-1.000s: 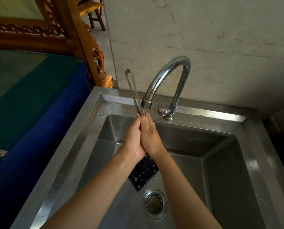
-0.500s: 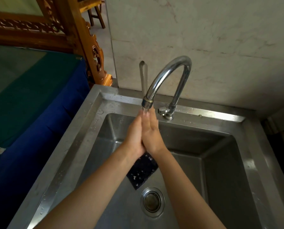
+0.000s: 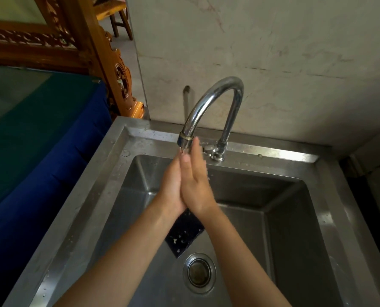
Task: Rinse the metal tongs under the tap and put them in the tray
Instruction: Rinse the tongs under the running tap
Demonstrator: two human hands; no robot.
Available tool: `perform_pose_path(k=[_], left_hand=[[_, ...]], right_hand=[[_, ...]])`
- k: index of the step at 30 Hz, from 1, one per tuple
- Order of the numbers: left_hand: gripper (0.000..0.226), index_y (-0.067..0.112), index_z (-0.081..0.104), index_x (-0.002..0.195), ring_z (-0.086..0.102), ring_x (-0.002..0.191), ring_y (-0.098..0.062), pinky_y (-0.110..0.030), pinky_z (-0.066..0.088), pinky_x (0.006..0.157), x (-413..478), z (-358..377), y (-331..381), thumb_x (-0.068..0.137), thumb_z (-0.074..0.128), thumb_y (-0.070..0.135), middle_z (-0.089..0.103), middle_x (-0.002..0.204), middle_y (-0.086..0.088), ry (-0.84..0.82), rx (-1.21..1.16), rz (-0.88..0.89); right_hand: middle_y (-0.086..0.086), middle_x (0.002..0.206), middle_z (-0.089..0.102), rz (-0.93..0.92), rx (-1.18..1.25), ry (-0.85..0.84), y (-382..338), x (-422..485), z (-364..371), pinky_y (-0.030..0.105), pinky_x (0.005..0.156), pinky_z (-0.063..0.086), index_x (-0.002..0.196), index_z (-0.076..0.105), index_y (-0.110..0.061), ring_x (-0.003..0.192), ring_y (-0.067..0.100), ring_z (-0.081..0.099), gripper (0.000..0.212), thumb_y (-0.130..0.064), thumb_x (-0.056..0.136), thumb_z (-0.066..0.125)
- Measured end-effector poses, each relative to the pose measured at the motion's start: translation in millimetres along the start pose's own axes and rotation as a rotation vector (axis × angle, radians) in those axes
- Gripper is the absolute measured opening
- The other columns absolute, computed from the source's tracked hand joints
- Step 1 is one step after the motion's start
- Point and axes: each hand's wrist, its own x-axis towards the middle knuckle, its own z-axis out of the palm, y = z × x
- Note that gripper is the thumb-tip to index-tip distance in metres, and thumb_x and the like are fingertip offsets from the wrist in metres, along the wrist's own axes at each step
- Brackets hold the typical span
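- head view: metal tongs (image 3: 187, 100) upright and blurred, pressed between the flat left hand (image 3: 173, 187) and right hand (image 3: 199, 182), fingers straight, together.
- likely light, stiff, wet-slick; grip mid-arms.

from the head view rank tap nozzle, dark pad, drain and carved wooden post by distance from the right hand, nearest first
1. tap nozzle: right at the fingertips of the right hand.
2. dark pad: on the floor of the sink, just below the wrists.
3. drain: on the sink floor, beyond the pad toward the person.
4. carved wooden post: outside the sink, far left.
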Motion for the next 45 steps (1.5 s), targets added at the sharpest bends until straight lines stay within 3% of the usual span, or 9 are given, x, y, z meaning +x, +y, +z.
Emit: perform_pose_path(k=[5,13,15,17,21,32,37,42,45], left_hand=[[0.056,0.016,0.028,0.145,0.032,0.137,-0.016,-0.035,0.020,0.115,4.6,-16.6,2.5,0.098,0.016,0.044,0.033,0.151,-0.003,0.025,0.040,-0.081],[0.034,0.012,0.056,0.123,0.057,0.118,-0.018,-0.027,0.052,0.087,-2.6,-8.4,2.3,0.098,0.037,0.024,0.062,0.125,-0.007,0.066,0.023,-0.071],[0.029,0.013,0.063,0.114,0.066,0.104,-0.019,-0.027,0.055,0.077,-2.9,-17.3,0.5,0.097,0.042,0.021,0.069,0.113,-0.008,0.105,0.074,-0.072],[0.027,0.011,0.064,0.113,0.066,0.104,-0.024,-0.036,0.052,0.087,-1.6,-26.7,0.3,0.095,0.046,0.019,0.068,0.112,-0.013,0.171,0.185,-0.054],[0.017,0.021,0.072,0.098,0.066,0.102,-0.021,-0.042,0.047,0.098,-3.2,-36.8,0.7,0.084,0.063,0.020,0.072,0.106,-0.006,0.233,0.243,-0.026],[0.036,0.009,0.058,0.121,0.062,0.105,-0.027,-0.040,0.048,0.088,-17.7,-61.8,0.2,0.094,0.043,0.028,0.063,0.118,-0.016,0.078,0.061,-0.181],[0.017,0.016,0.075,0.078,0.067,0.071,-0.013,-0.027,0.054,0.060,-19.9,-66.6,6.6,0.071,0.063,0.027,0.070,0.081,-0.006,0.028,0.066,-0.193],[0.015,0.005,0.059,0.089,0.047,0.039,-0.004,-0.010,0.034,0.030,-14.8,-70.9,11.8,0.076,0.056,0.012,0.059,0.064,-0.006,0.056,-0.303,-0.331],[0.013,0.004,0.059,0.084,0.040,0.033,-0.003,-0.012,0.026,0.026,-15.3,-71.6,17.0,0.077,0.059,0.015,0.049,0.053,-0.001,0.065,-0.166,-0.269]], right_hand=[[-0.017,0.154,-0.019,-0.014,-0.028,-0.117,12.7,-19.0,17.6,0.021,0.114,-0.012,0.146,-0.006,-0.030,0.134,-0.010,-0.025,0.055,-0.041,0.099,0.021],[-0.012,0.157,0.009,0.024,-0.154,0.057,20.6,7.8,9.5,0.031,0.116,-0.011,0.148,0.009,-0.027,0.142,-0.001,-0.006,0.051,-0.042,0.100,0.013],[-0.006,0.151,0.031,0.063,-0.172,0.054,22.1,13.8,3.6,0.037,0.118,0.008,0.144,0.026,-0.025,0.142,0.010,0.018,0.047,-0.039,0.100,0.018],[0.001,0.111,0.062,0.127,-0.095,0.037,22.8,19.1,-3.8,0.034,0.091,0.040,0.116,0.051,-0.018,0.104,0.014,0.056,0.033,-0.036,0.099,0.028],[-0.003,0.077,0.057,0.178,0.066,0.088,23.7,26.8,-9.7,0.022,0.060,0.042,0.104,0.054,-0.007,0.066,0.008,0.054,0.030,-0.034,0.093,0.050],[0.006,0.079,0.072,0.231,0.629,-0.007,32.2,31.3,-1.0,0.030,0.069,0.056,0.093,0.065,-0.011,0.077,0.020,0.069,0.029,-0.023,0.094,0.039],[0.005,0.083,0.073,0.246,0.747,-0.076,36.4,32.9,-1.1,0.031,0.063,0.055,0.083,0.074,-0.020,0.082,0.022,0.069,0.046,-0.029,0.095,0.031],[0.000,0.081,0.071,0.194,0.865,-0.180,37.9,39.6,2.0,0.043,0.085,0.046,0.080,0.075,-0.023,0.079,0.018,0.065,0.051,-0.029,0.095,0.026],[0.004,0.091,0.069,0.184,1.029,-0.194,38.3,42.6,2.8,0.041,0.084,0.050,0.100,0.063,-0.012,0.079,0.020,0.065,0.035,-0.028,0.095,0.032]])
